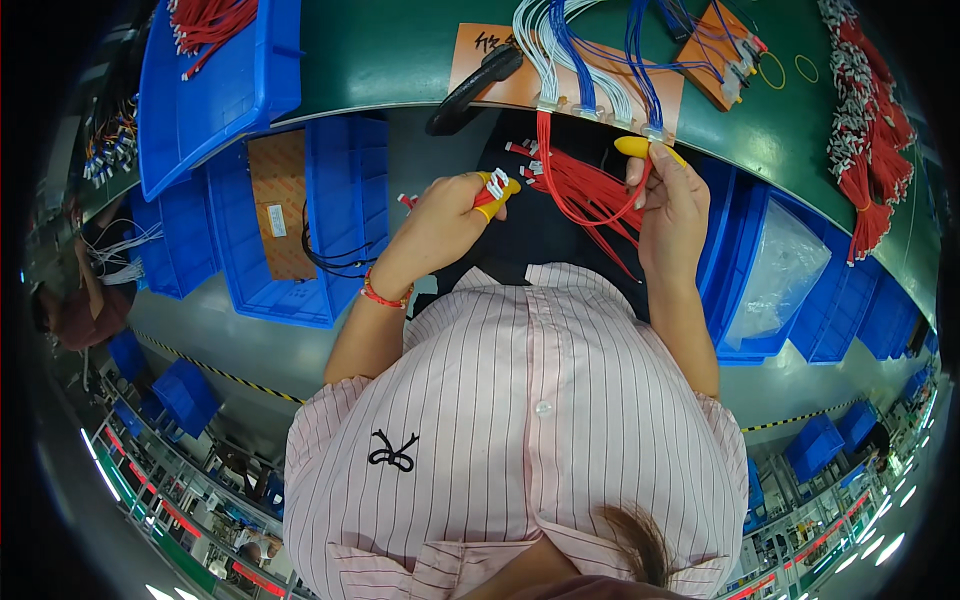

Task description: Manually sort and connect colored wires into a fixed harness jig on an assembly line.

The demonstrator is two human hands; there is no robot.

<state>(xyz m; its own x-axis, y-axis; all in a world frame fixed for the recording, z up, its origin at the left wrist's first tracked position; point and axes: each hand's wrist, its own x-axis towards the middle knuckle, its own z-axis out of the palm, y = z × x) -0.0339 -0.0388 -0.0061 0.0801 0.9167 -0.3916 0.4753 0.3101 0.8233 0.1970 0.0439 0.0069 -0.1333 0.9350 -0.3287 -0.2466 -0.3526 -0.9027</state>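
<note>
Holding wht connectors [498,183], L hand [442,215]

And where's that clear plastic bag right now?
In the head view, the clear plastic bag lies in a blue bin, right of the right hand, below the green tabletop.

Left hand [440,222] is partly hiding red wires [485,198]; beyond the right hand [672,195], the upper edge is cropping blue wires [648,98].

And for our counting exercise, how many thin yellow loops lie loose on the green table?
2. One loop lies just right of the orange board; the second loop lies farther right, toward the red wire bundles. More could be hidden.
</note>
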